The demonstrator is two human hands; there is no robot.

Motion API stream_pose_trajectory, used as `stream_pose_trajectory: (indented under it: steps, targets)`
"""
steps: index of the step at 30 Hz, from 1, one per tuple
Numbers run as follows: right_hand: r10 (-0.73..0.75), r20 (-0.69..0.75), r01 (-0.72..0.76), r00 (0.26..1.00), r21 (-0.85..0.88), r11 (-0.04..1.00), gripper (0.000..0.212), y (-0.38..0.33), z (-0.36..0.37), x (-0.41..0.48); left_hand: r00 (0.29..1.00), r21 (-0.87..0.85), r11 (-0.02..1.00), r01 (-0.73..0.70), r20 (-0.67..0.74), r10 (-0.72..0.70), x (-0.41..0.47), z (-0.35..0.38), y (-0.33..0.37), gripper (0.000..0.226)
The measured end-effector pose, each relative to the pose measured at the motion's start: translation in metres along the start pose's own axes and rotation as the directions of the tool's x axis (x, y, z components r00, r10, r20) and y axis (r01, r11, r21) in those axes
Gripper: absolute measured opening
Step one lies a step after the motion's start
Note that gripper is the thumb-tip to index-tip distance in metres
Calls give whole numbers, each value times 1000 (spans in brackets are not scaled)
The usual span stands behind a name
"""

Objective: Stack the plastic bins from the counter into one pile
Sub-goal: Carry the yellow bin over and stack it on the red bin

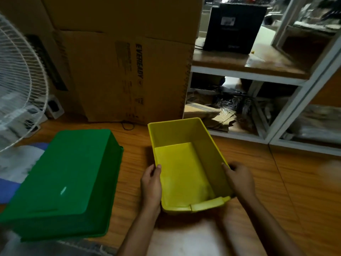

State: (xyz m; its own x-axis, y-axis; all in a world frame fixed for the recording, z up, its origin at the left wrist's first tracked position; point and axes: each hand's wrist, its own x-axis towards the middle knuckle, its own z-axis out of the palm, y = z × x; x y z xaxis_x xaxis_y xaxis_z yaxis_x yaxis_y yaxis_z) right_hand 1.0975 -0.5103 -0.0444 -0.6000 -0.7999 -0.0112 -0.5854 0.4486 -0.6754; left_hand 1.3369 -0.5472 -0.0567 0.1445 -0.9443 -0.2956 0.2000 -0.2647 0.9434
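Both hands, the left hand (151, 183) and right hand (239, 179), clamped opposite long walls of the open rectangular yellow plastic bin (184, 163) between them, apparently for lifting toward the overturned green plastic bin (62, 182) lying to their left.

A dim indoor scene, lit mostly from above and slightly behind the viewer. The brightest patch falls on the yellow bin (186, 163), whose floor glows while its near right inner wall sits in shade. A small white glare streak marks the green bin (64, 182) at nine o'clock. The wooden counter (276, 182) shows a pale, washed-out sheen at six o'clock. Deep shadow fills the shelf unit (239, 100) at two o'clock, apart from a bright spot behind it. Wide-angle distortion bends straight lines toward the edges. The fan (18, 80) at ten o'clock and the far right edge are smeared with motion blur; fine detail is soft throughout.
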Motion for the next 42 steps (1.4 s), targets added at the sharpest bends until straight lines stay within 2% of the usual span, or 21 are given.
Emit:
stream_pose_trajectory:
  steps: [2, 5, 8, 10, 17, 20, 24, 28, 30, 34, 42]
  targets:
    - [22, 32, -23, 999, 39, 999, 24, 6, 1, -2, 999, -27, 1000, 7, 35, -6, 0, 2, 2, 15]
    - [89, 163, -119, 983, 182, 976, 21, 14, 1, -13, 992, -9, 1000, 29, 123, -28, -1, 2, 9, 22]
    - [129, 229, -201, 965, 329, 923, 7, 21, -6, -29, 976, 19, 999, 36, 214, -40, -5, 2, 12, 27]
    - [135, 232, -227, 963, 433, 872, 14, 24, -13, -43, 968, 26, 999, 24, 248, -30, -14, 5, 14, 31]
    - [165, 150, -223, 975, 629, 745, 23, 65, -73, -102, 917, 60, 996, -64, 397, 35, -88, 31, 10, 34]
    - [141, 100, -172, 985, 669, 724, 11, 94, -114, -135, 904, 81, 994, -71, 426, 30, -133, 51, 0, 29]
    - [173, -9, -121, 985, 682, 721, 25, 147, -164, -183, 851, 114, 989, -91, 524, 18, -198, 84, -20, 38]
    - [239, -110, -93, 965, 707, 701, 17, 199, -212, -230, 810, 145, 984, -108, 586, 2, -257, 120, -49, 42]
    - [277, -167, -75, 946, 718, 692, 18, 223, -238, -253, 771, 159, 977, -146, 637, 11, -287, 140, -63, 44]
    - [364, -290, -60, 885, 705, 707, 26, 272, -287, -298, 637, 147, 961, -234, 770, 37, -350, 187, -87, 42]
    - [549, -488, -80, 678, 694, 716, 29, 352, -363, -368, 355, 135, 952, -275, 934, -30, -456, 280, -131, 29]
